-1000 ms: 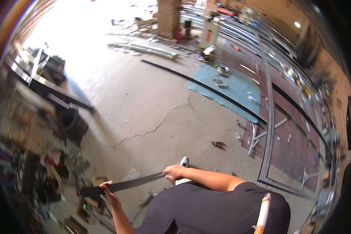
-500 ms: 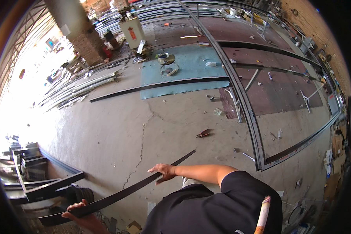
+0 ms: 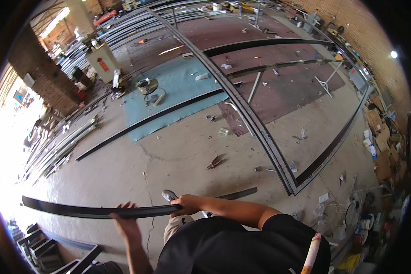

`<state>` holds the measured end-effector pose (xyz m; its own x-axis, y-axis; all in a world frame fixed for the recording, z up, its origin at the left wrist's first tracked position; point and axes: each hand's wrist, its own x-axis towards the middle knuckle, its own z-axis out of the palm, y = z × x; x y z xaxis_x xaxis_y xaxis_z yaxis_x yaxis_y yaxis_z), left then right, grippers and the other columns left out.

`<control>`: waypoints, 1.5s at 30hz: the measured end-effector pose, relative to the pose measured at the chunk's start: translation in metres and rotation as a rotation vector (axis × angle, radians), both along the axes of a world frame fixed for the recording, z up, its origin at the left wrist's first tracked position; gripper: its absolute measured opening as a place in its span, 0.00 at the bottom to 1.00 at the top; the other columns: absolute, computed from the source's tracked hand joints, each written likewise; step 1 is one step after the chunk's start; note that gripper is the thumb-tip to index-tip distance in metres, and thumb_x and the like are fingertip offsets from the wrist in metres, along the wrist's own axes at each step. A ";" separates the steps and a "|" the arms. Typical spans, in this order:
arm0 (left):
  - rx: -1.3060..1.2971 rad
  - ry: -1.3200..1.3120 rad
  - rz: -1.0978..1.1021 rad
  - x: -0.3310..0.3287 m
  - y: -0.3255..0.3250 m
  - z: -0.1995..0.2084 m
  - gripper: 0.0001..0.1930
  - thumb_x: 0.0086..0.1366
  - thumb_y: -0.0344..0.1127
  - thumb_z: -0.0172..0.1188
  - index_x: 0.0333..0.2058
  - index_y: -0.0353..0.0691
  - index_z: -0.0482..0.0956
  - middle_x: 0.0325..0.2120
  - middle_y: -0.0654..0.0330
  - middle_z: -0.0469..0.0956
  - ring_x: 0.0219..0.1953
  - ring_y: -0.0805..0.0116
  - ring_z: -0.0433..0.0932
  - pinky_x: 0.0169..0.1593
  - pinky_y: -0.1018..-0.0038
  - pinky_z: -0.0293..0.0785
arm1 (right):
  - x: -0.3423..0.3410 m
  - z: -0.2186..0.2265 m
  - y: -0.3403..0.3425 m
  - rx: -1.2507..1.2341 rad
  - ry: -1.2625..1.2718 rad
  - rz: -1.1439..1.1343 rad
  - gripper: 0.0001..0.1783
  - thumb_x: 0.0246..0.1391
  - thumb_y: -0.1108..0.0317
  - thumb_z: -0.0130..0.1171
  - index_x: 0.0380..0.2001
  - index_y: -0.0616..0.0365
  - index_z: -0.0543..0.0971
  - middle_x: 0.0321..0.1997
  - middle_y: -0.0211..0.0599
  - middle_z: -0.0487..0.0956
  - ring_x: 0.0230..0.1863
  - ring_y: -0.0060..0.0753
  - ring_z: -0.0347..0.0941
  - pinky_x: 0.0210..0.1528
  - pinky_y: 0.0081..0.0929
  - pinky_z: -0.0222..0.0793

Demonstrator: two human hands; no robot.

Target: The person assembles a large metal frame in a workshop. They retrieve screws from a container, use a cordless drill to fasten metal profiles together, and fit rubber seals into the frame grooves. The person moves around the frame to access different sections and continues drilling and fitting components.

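A long, dark metal bar (image 3: 77,208) is held across the front of my body, above the floor. Its left end reaches far out to the left, and its right end passes behind my right forearm. My left hand (image 3: 127,223) grips it from below, with fingertips showing over the upper edge. Closer to my body, my right hand (image 3: 187,205) is closed around the bar near its middle. Beyond the hands, red-handled pliers (image 3: 214,162) lie on the concrete floor.
Ahead to the right lies a large dark metal frame (image 3: 242,102). Another long bar (image 3: 123,131) crosses a blue-green mat (image 3: 187,75). Metal pieces (image 3: 55,150) are heaped at left, smaller frames (image 3: 45,251) at lower left. Cardboard (image 3: 382,160) and clutter line the right wall.
The bar has swung, its left end going farther from me. My left hand has moved up and right along with it. My right hand's spread fingers have closed on the bar. The view has turned right.
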<state>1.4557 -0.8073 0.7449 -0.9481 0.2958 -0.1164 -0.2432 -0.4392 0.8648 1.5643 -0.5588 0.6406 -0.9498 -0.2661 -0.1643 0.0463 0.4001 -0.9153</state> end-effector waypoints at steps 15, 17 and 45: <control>0.058 -0.245 -0.319 -0.262 0.218 -0.035 0.33 0.72 0.64 0.41 0.61 0.43 0.61 0.57 0.46 0.74 0.54 0.50 0.78 0.55 0.61 0.76 | -0.185 0.062 0.142 0.450 -0.146 -0.570 0.29 0.50 0.32 0.62 0.41 0.45 0.82 0.29 0.43 0.83 0.36 0.56 0.80 0.37 0.48 0.73; 0.106 -0.222 -0.360 -0.294 0.242 -0.027 0.33 0.72 0.65 0.41 0.61 0.44 0.61 0.57 0.46 0.74 0.53 0.50 0.78 0.54 0.62 0.76 | -0.208 0.081 0.165 0.448 -0.109 -0.598 0.32 0.46 0.33 0.66 0.38 0.52 0.83 0.28 0.42 0.83 0.33 0.51 0.81 0.39 0.41 0.74; 0.183 -0.026 -0.926 -0.626 0.502 -0.027 0.33 0.75 0.58 0.41 0.66 0.38 0.62 0.64 0.49 0.67 0.66 0.50 0.66 0.62 0.52 0.71 | -0.490 0.057 0.420 -0.366 -0.342 -0.646 0.20 0.47 0.48 0.75 0.30 0.55 0.86 0.25 0.24 0.81 0.30 0.21 0.73 0.35 0.27 0.65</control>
